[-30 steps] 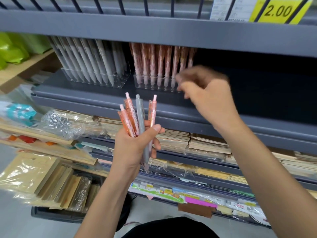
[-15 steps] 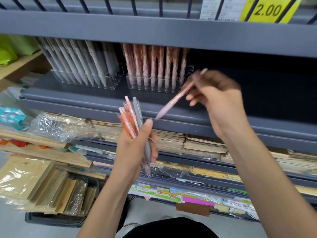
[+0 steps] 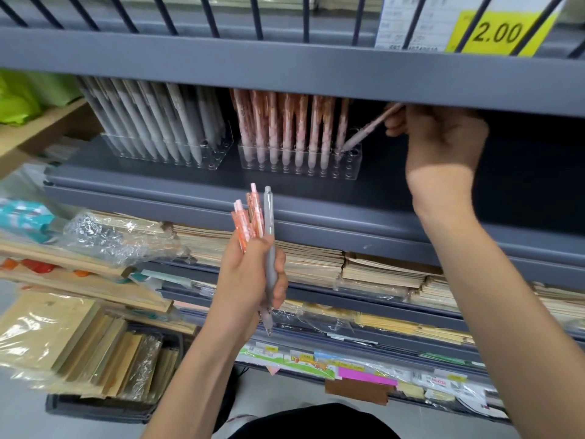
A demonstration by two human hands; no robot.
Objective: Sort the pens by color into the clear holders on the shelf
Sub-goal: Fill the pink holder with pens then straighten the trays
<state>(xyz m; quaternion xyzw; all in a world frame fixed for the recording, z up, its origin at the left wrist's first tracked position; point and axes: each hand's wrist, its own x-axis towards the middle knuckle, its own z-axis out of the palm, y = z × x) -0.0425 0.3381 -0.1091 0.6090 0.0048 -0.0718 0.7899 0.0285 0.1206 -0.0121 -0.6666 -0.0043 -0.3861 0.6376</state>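
Two clear holders stand on the grey shelf. The left holder (image 3: 164, 156) is full of grey pens (image 3: 152, 118); the right holder (image 3: 348, 167) carries a row of pink patterned pens (image 3: 285, 125). My right hand (image 3: 443, 137) pinches one pink pen (image 3: 364, 131), tilted, with its tip at a hole near the right holder's right end. My left hand (image 3: 250, 277) grips a bunch of pens (image 3: 253, 217) below the shelf: a few orange-pink ones and one grey pen (image 3: 269, 248), tops pointing up.
The upper shelf's grey front edge (image 3: 285, 68) hangs low over the holders, with a yellow 2.00 price tag (image 3: 497, 33). Stacks of notebooks (image 3: 316, 264) and wrapped paper packs (image 3: 79, 343) fill the lower shelves. The shelf right of the pink holder is dark.
My right hand took a pink pen from the bunch, then carried it up and right to the pink holder, where its tip now meets a hole. The left hand's bunch is one pen smaller.
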